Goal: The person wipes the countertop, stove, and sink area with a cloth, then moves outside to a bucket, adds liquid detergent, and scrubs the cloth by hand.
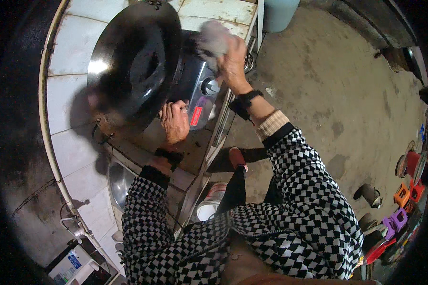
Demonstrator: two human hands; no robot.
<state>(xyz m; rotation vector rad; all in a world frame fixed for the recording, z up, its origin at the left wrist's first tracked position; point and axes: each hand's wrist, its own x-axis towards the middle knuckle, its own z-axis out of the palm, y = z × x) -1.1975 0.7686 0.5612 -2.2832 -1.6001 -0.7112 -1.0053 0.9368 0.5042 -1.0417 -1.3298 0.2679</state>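
A dark metal wok (pixel 128 71) with loop handles sits on the left part of a single-burner gas stove (pixel 196 92), hiding much of its top. The stove's front panel carries a silver control knob (pixel 210 87) and a red label with writing. My right hand (pixel 233 60) holds a greyish cloth (pixel 212 39), blurred, against the far front part of the stove. My left hand (pixel 175 121) has its fingers curled over the near end of the stove, close beside the wok's rim. Its fingertips are partly hidden.
A white-tiled counter (pixel 75 46) carries the stove, with a metal sink basin (pixel 120 183) on the near side. Below the counter edge stands a white bucket (pixel 207 210). A pale blue bin (pixel 279 14) is at the far end. Coloured stools (pixel 396 222) line the right.
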